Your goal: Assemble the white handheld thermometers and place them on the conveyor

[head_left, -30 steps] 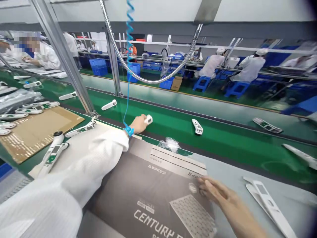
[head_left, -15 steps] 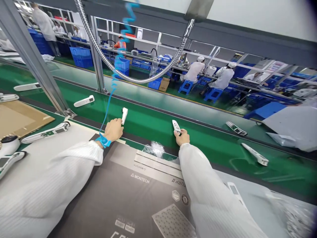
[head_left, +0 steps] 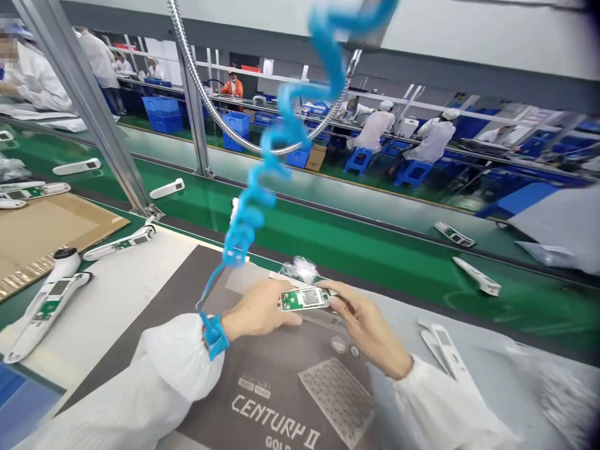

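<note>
A green circuit board [head_left: 295,299] with a small display is between my two hands, above the dark printed carton [head_left: 262,375]. My left hand [head_left: 257,308] grips its left end, with the thumb stretched out below it and the other fingers partly hidden. The right end is pinched by my right hand [head_left: 363,322]. Around my left wrist is a blue strap [head_left: 214,337] with a coiled blue cord [head_left: 260,194] rising from it. Just beyond the hands lies crumpled clear plastic [head_left: 302,269].
Opened white thermometer-like housings [head_left: 49,309] lie at left near a cardboard sheet [head_left: 70,228]. A green conveyor belt [head_left: 375,250] crosses ahead, carrying several white devices [head_left: 167,189]. White casing parts [head_left: 443,350] and plastic bags [head_left: 553,381] lie at right. A metal post [head_left: 89,106] stands at left.
Both hands have drawn back from the belt and come together over the carton, now with the circuit board between them. The white piece by my left hand stays on the belt.
</note>
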Available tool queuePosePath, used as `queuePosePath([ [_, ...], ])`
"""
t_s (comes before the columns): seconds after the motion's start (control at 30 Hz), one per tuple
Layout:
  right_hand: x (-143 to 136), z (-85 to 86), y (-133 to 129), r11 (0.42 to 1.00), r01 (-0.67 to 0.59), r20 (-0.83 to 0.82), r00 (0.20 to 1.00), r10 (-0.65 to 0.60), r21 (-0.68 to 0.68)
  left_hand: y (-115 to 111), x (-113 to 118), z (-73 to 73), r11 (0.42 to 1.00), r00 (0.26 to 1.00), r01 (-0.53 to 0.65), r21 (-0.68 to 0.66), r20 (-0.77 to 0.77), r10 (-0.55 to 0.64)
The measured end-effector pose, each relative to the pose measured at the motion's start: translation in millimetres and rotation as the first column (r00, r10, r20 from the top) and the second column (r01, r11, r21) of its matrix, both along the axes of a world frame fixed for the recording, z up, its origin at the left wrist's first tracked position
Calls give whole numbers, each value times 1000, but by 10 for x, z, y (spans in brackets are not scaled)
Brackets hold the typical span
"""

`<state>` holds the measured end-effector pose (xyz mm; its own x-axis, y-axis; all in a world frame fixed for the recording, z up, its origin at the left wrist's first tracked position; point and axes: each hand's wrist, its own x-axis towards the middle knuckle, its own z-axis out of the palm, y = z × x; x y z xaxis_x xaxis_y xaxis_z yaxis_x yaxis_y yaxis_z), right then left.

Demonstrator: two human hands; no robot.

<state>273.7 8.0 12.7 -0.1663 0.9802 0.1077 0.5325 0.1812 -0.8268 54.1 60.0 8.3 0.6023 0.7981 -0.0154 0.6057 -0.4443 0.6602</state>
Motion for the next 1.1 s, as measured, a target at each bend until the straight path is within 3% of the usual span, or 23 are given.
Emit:
queuePosePath([
  [0.1, -118, -118, -145, 978, 82, 56, 994, -94, 189, -205, 2, -19, 991, 989, -85, 100, -115, 96],
  [0.2, -243, -196, -209, 916, 127, 164, 966, -202, 382, -367, 32, 5, 977, 960, -60, 203, -256, 112],
  [0.3, -392, -209, -276, 865, 113, 291, 914, -283, 489, -399, 19, -39, 979, 937, -57, 196, -328, 121],
  [0.37, -479, -187, -292, 891, 43, 340, 915, -217, 453, -323, -49, -121, 968, 912, -207, 145, -329, 244],
  [0.43, -522, -171, -213, 936, -15, 342, 933, -113, 353, -202, -164, -213, 909, 872, -411, 63, -265, 412],
  [0.5, -507, -198, 1, 966, 73, 349, 924, -160, 250, -96, -297, -280, 858, 865, -500, -114, -108, 490],
  [0.57, -439, -290, 310, 940, 273, 409, 849, -335, 204, -48, -406, -299, 823, 855, -465, -326, 76, 513],
  [0.67, -246, -497, 708, 885, 421, 504, 731, -460, 197, -81, -517, -251, 762, 807, -421, -493, 181, 562],
  [0.77, 68, -613, 730, 854, 471, 562, 654, -506, 222, -162, -622, -179, 769, 826, -380, -514, 185, 532],
  [0.87, 558, -566, 339, 804, 534, 587, 572, -572, 262, -225, -726, -144, 782, 853, -331, -529, 187, 487],
  [1.0, 1336, -515, -363, 644, 722, 617, 394, -682, 252, -267, -723, -152, 779, 856, -293, -555, 210, 472],
  [1.1, 1675, -624, -675, 578, 796, 620, 364, -695, 180, -298, -586, -157, 765, 862, -238, -598, 232, 450],
])
